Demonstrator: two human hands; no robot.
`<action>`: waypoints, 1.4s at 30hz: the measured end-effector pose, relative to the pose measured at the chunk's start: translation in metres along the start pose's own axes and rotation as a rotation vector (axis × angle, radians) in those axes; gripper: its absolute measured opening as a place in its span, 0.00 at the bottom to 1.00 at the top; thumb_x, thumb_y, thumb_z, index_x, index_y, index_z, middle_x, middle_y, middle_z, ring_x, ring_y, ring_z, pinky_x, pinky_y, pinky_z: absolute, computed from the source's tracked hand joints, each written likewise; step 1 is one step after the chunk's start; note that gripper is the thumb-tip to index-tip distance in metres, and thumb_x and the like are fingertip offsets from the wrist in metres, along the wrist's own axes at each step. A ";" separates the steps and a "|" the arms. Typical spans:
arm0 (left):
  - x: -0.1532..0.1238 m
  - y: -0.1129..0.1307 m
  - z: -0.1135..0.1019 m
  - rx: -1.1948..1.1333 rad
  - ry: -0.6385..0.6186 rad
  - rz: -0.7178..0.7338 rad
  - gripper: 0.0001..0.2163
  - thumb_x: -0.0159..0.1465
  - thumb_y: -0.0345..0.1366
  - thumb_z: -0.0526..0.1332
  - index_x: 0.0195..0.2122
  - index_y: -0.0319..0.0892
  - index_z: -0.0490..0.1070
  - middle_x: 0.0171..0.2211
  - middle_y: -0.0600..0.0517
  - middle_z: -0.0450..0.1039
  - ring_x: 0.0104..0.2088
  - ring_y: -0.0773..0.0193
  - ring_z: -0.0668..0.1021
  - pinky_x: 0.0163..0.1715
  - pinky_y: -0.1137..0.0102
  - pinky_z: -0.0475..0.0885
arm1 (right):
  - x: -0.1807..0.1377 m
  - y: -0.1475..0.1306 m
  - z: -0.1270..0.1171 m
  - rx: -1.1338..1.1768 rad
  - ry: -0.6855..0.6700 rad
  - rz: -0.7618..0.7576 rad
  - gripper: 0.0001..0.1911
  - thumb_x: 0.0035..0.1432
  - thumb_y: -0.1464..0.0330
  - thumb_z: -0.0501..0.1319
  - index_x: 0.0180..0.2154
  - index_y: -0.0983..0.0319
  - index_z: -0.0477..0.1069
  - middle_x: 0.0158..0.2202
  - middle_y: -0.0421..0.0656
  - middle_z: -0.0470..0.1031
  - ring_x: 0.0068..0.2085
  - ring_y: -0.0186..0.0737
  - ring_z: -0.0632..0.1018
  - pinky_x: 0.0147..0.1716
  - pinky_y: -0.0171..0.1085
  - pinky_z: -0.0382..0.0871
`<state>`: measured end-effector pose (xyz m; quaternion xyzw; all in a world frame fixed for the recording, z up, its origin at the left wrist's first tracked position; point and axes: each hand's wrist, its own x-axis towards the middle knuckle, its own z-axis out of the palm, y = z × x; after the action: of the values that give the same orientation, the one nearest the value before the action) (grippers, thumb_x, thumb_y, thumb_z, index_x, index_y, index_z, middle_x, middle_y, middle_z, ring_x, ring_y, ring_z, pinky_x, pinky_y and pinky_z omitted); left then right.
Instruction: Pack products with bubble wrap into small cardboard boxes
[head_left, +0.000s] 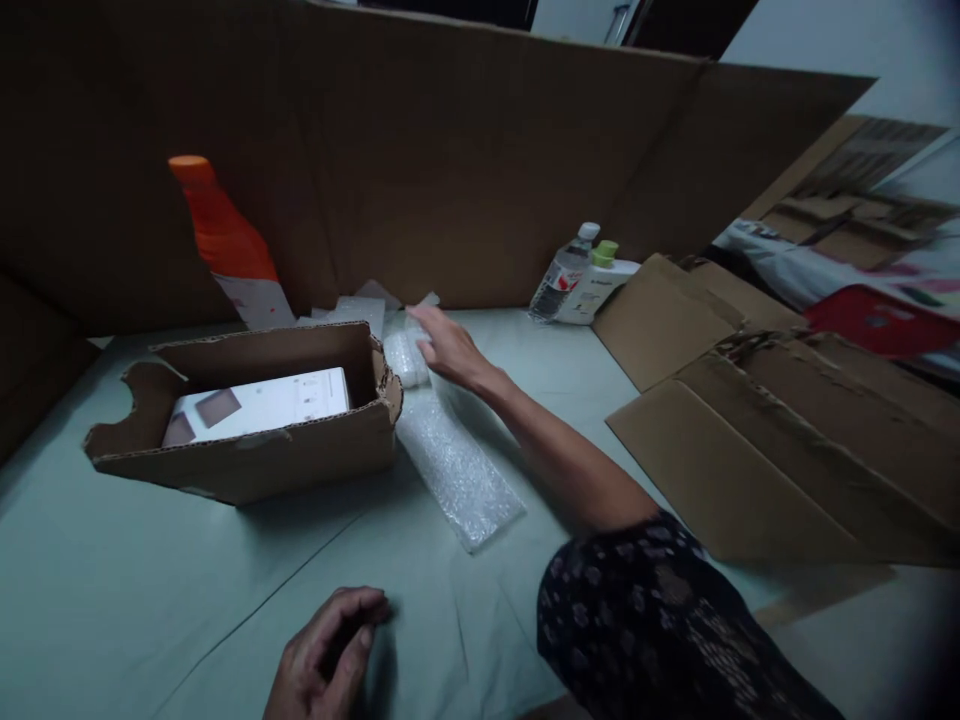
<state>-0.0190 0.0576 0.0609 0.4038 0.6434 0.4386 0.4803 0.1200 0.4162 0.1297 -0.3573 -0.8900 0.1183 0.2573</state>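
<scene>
My right hand (452,348) reaches forward to a roll of clear bubble wrap (403,358), its fingers curled over the upper part and the thumb on the near side. The fingertips are partly hidden. From the roll, a flat strip of bubble wrap (461,475) stretches towards me over the pale green cloth (420,620). Left of it stands an open cardboard box (315,465) with a white printed carton (270,405) inside. Near the front edge, my left hand (330,655) rests low with fingers loosely bent, thumb apart and nothing between them.
Behind the box stands an orange-capped bottle (232,245) with a white lower part. A clear plastic bottle (564,275) and a white bottle with green cap (600,285) stand by the cardboard wall (465,160). Opened cardboard boxes (750,450) lie at right.
</scene>
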 end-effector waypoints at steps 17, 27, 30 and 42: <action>0.000 -0.002 0.039 0.567 0.013 0.715 0.31 0.62 0.27 0.58 0.67 0.49 0.57 0.68 0.40 0.60 0.65 0.49 0.67 0.59 0.49 0.70 | -0.228 -0.080 -0.014 -0.004 -0.375 -0.185 0.17 0.58 0.78 0.61 0.50 0.64 0.74 0.47 0.51 0.80 0.47 0.48 0.78 0.50 0.49 0.67; -0.010 -0.001 0.028 0.350 0.041 0.431 0.17 0.66 0.34 0.57 0.55 0.44 0.71 0.45 0.47 0.80 0.41 0.61 0.80 0.40 0.66 0.76 | -0.264 -0.115 -0.025 0.498 -0.461 0.145 0.40 0.54 0.58 0.72 0.65 0.57 0.63 0.58 0.49 0.75 0.53 0.48 0.77 0.51 0.45 0.71; -0.005 -0.001 0.031 0.347 0.000 0.256 0.20 0.65 0.41 0.57 0.56 0.41 0.72 0.39 0.47 0.80 0.34 0.61 0.78 0.35 0.65 0.75 | -0.280 -0.112 -0.006 0.426 -0.252 0.275 0.22 0.63 0.66 0.63 0.58 0.59 0.70 0.44 0.45 0.80 0.40 0.42 0.79 0.42 0.42 0.73; 0.007 -0.009 0.042 0.576 0.110 0.353 0.20 0.67 0.40 0.55 0.58 0.38 0.69 0.35 0.47 0.77 0.33 0.58 0.77 0.38 0.61 0.75 | -0.293 -0.135 0.002 -0.021 -0.150 -0.164 0.16 0.65 0.66 0.61 0.54 0.61 0.70 0.54 0.51 0.75 0.53 0.51 0.74 0.50 0.49 0.67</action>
<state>0.0194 0.0694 0.0439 0.6040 0.6858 0.3363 0.2276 0.2200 0.1150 0.0719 -0.2761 -0.9342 0.1142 0.1949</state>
